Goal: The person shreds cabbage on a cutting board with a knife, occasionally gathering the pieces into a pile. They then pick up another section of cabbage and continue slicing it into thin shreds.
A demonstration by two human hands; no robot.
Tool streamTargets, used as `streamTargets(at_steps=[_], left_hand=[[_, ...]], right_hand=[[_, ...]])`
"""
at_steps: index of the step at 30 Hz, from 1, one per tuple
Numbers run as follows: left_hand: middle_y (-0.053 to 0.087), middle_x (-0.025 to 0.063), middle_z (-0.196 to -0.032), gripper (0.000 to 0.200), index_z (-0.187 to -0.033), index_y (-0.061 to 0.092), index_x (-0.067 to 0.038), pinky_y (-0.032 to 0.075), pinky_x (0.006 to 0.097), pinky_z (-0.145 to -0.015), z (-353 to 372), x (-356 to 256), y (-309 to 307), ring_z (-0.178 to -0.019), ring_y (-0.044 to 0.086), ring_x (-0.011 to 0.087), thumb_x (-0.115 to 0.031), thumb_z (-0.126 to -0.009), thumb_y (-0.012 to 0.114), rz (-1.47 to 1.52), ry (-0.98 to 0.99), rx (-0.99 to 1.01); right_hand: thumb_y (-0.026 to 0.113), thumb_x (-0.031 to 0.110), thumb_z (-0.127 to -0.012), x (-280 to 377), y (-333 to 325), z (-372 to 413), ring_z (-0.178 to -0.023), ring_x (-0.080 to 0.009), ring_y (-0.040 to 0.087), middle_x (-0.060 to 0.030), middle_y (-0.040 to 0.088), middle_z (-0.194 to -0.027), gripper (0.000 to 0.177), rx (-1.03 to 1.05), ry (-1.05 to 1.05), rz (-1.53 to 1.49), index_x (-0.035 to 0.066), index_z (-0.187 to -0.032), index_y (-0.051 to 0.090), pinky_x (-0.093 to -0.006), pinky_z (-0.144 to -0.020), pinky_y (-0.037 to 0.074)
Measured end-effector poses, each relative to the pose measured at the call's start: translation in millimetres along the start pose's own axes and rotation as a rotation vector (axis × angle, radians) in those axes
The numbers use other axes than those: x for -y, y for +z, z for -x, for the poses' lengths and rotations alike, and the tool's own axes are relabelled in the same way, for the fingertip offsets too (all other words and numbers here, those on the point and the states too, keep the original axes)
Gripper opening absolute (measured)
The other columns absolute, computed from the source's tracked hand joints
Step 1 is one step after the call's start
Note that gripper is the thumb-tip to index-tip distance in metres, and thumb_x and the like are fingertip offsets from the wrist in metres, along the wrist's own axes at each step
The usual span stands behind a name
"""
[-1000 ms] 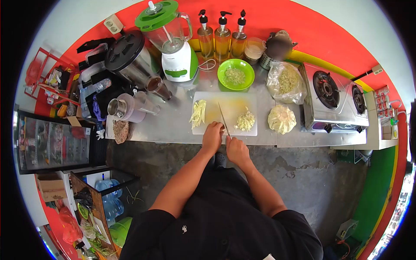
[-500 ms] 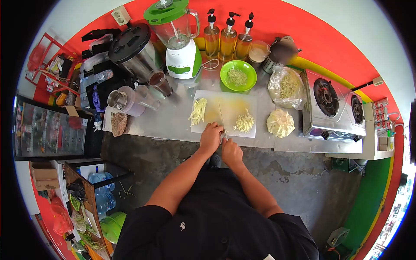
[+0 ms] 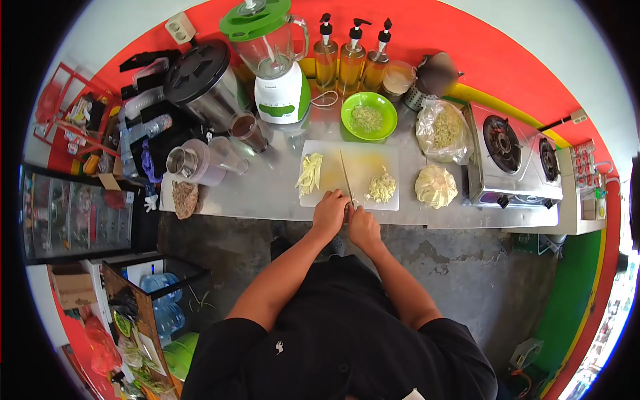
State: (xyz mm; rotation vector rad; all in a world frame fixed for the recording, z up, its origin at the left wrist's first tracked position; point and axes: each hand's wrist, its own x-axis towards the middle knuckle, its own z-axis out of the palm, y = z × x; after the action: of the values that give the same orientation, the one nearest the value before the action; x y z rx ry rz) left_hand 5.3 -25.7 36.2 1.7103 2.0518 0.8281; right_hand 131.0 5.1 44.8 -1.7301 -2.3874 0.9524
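Observation:
My right hand (image 3: 364, 228) is closed round the handle of a knife (image 3: 345, 170), whose thin blade points away from me over the white cutting board (image 3: 333, 150). Just left of the blade, at the board's front edge, the fingers of my left hand (image 3: 330, 213) are curled together; whatever they press on is hidden. Pale cabbage leaf strips (image 3: 309, 174) lie on the board's left side. A small heap of shredded cabbage (image 3: 382, 187) is on its right side. To the right of the board, a partly cut cabbage head (image 3: 436, 187) rests on the steel table.
Behind the board stand a green bowl (image 3: 348, 119) of shreds, a blender (image 3: 281, 97) and several pump bottles (image 3: 351, 63). A plastic bag (image 3: 441, 137) of shreds sits beside the gas stove (image 3: 490, 180). Cups and a pitcher (image 3: 205, 163) are at left.
The camera view has shifted slightly. My hands stay together at the board's front edge, and the knife blade's angle has changed a little.

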Motion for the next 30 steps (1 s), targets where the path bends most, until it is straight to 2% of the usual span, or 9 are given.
streamTargets(at_steps=[15,17,20,27,30], left_hand=[[0.064,0.0074,-0.087,0.008,-0.085,0.068,-0.009,0.051,0.0426,-0.075,-13.0,14.4,5.2,-0.088,0.061,0.0326,-0.003,-0.081,0.067,0.069,-0.01,-0.01],[0.064,0.0131,-0.088,0.01,-0.088,0.067,-0.004,0.05,0.0433,-0.075,-14.1,14.6,4.5,-0.089,0.062,0.0349,0.0,-0.079,0.069,0.123,-0.032,0.008],[0.062,0.0155,-0.086,0.01,-0.086,0.066,-0.002,0.049,0.0429,-0.073,-17.6,27.4,7.3,-0.087,0.062,0.0353,0.001,-0.078,0.07,0.189,0.002,0.049],[0.061,0.0163,-0.085,0.01,-0.083,0.064,0.0,0.048,0.0414,-0.071,-20.1,29.6,7.1,-0.082,0.062,0.0349,0.001,-0.079,0.072,0.242,0.013,0.05],[0.061,0.0166,-0.085,0.012,-0.083,0.063,0.0,0.048,0.0413,-0.071,-18.3,34.4,10.1,-0.082,0.062,0.0344,0.001,-0.078,0.074,0.36,-0.048,0.075]], right_hand=[[0.043,0.038,-0.106,-0.1,-1.2,16.3,-0.076,-0.0506,0.068,-0.0316,0.067,-0.08,0.048,-0.019,0.027,0.006,-0.003,-0.089,0.06,-0.0577,-0.068,0.055],[0.043,0.038,-0.106,-3.0,5.7,16.7,-0.075,-0.0502,0.068,-0.0315,0.068,-0.08,0.048,-0.035,0.029,0.003,-0.003,-0.088,0.061,-0.0574,-0.068,0.055],[0.043,0.038,-0.106,-0.4,4.7,8.9,-0.075,-0.0496,0.068,-0.0312,0.068,-0.08,0.048,-0.041,0.004,0.031,-0.003,-0.088,0.061,-0.0569,-0.068,0.056],[0.043,0.038,-0.106,-6.5,9.6,14.6,-0.074,-0.0499,0.068,-0.0314,0.067,-0.079,0.048,-0.048,-0.007,0.006,-0.004,-0.089,0.06,-0.0565,-0.069,0.056],[0.043,0.037,-0.106,-3.2,7.5,2.6,-0.074,-0.0506,0.068,-0.0325,0.067,-0.079,0.047,-0.054,-0.028,0.0,-0.004,-0.089,0.06,-0.0573,-0.069,0.056]])
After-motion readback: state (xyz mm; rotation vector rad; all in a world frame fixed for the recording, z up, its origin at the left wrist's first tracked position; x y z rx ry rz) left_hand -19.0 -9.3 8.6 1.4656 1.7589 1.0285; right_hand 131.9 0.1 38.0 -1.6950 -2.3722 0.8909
